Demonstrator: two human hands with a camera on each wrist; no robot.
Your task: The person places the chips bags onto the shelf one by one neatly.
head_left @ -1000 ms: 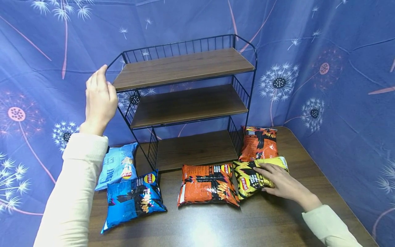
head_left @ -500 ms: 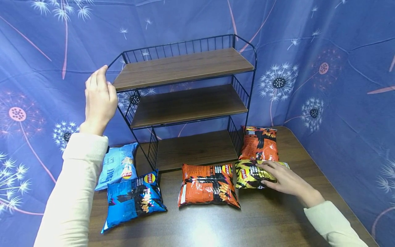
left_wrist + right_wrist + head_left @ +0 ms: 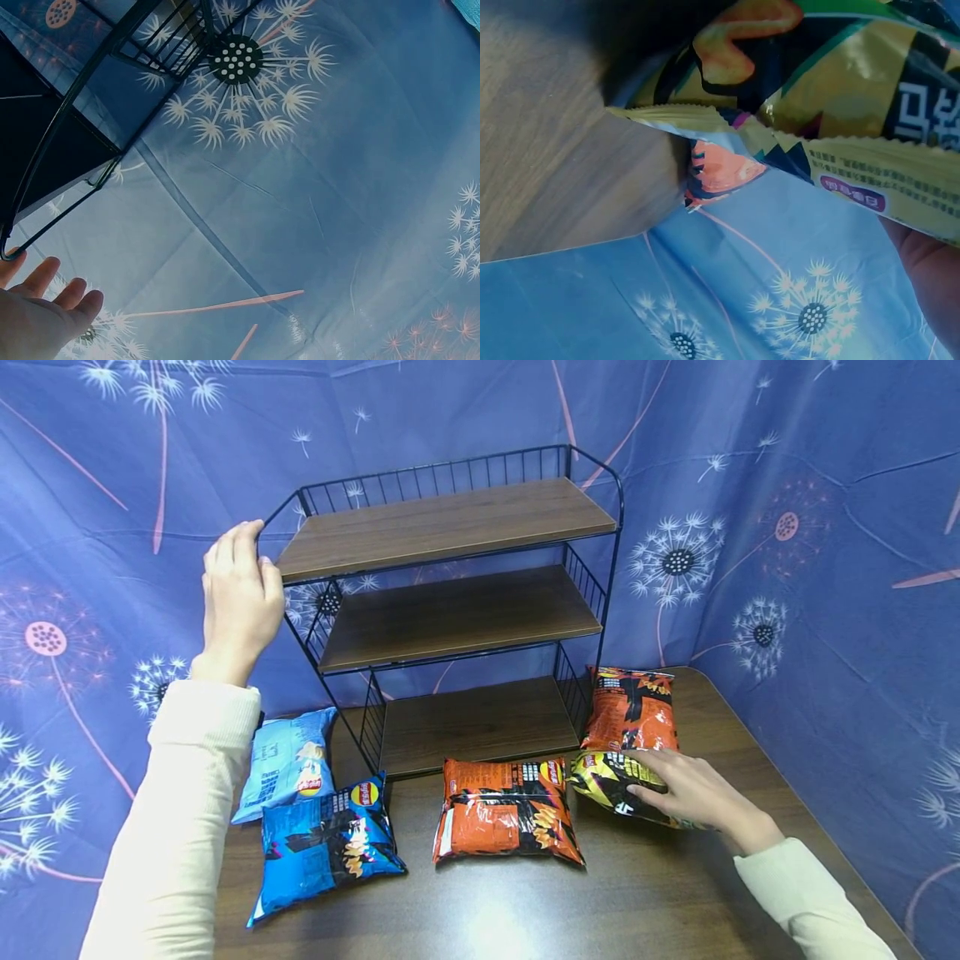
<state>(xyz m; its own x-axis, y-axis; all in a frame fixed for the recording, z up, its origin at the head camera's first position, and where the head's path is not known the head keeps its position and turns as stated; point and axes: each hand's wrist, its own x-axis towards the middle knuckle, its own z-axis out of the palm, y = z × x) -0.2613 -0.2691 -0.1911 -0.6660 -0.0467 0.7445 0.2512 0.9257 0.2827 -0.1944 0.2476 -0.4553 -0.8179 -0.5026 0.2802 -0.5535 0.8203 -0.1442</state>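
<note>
Blue dandelion-print curtain (image 3: 435, 402), brown wooden bench (image 3: 645, 893). Your right hand (image 3: 693, 789) has got the shiny yellow-black plastic bag (image 3: 609, 783) pinched, lower right; loose-fingered left hand (image 3: 238, 597) touches the black-wire, wood-shelved rack (image 3: 461, 617). Looks early imo: four orange and blue plastic bags (image 3: 504, 814) unshelved too.

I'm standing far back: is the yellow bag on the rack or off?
Off: the right hand grips the yellow bag outside the rack, beside the front orange bag.

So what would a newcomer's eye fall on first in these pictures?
Probably the black metal rack with three brown wooden shelves, central in the head view, before a blue dandelion-patterned cloth. Then the glossy orange and black bag lying in front of the rack, and the shiny yellow and black bag right of that, in the right grip.
</note>
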